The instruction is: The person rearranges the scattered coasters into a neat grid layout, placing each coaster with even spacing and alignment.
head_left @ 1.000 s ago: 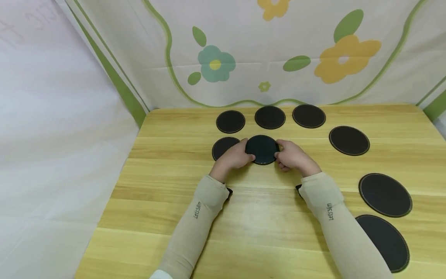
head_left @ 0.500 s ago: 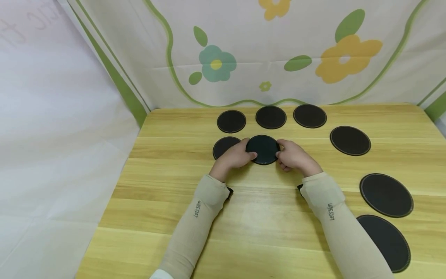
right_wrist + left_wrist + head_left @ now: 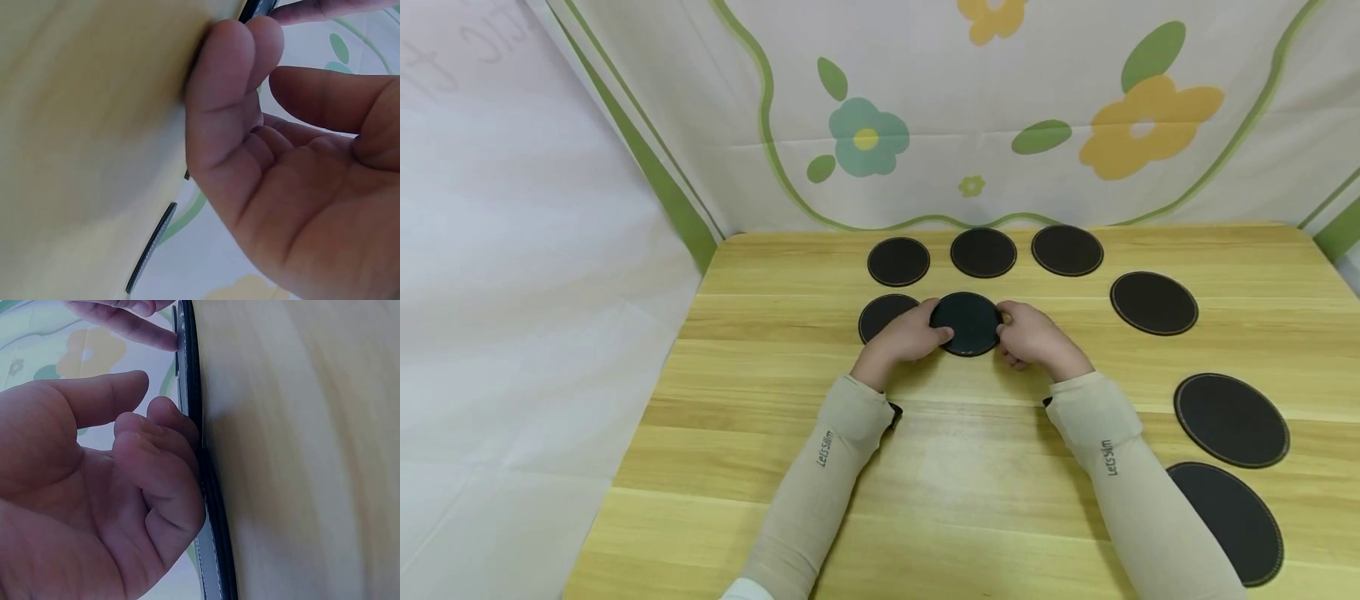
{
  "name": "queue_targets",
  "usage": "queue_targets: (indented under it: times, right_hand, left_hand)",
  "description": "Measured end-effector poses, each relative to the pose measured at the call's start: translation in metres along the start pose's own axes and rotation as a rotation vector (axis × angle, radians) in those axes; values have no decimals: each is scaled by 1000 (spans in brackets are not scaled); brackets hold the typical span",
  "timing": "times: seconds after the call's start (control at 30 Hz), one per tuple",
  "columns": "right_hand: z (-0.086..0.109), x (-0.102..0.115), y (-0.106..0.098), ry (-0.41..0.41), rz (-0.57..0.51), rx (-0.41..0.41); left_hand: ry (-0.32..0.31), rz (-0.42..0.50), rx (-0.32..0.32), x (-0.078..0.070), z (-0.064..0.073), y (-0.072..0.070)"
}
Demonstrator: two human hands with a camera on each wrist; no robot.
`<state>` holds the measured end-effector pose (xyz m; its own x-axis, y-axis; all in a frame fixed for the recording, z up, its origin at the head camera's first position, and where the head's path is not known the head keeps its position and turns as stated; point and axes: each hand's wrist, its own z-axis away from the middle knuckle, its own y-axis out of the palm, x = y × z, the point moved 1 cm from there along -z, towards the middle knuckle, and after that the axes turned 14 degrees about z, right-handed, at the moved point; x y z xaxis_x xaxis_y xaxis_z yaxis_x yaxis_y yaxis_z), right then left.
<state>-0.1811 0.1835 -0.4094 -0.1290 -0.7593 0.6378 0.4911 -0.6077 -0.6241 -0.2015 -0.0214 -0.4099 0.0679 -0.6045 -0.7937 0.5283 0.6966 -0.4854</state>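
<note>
A dark, smooth round coaster lies low over the wooden table between my two hands, without the stitched ring seen on the others. My left hand holds its left edge, the thumb overlapping its top in the head view. At the opposite edge, my right hand has thumb and index finger right at the rim, with a sliver of table showing between them. The left wrist view shows the left hand with curled fingers against a coaster edge. In the right wrist view, the right hand has curled fingertips near the rim.
Another coaster lies partly under the left hand in the head view. Several more curve around: back left, back middle, back right, then down the right side. A flowered cloth hangs behind the table.
Both hands stay at the coaster's edges, and the coaster keeps its place. A small gap now shows between the right thumb and index finger.
</note>
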Motion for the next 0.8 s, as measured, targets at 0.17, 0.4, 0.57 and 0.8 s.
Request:
queue_targets:
  times: [0.17,0.4,0.57,0.8]
  right_hand:
    - [3,1,-3,4,9,-5]
    - [17,3,-16,-29,26,-68]
    - [37,6,-31,-74,-10,-113]
    - [83,-9,-49,-77,49,-187]
  left_hand:
    - [7,8,4,0,1,-1]
    - [-11,114,28,2,5,-2]
    - [-18,172,60,1,7,-4]
    - [-5,152,113,-13,17,6]
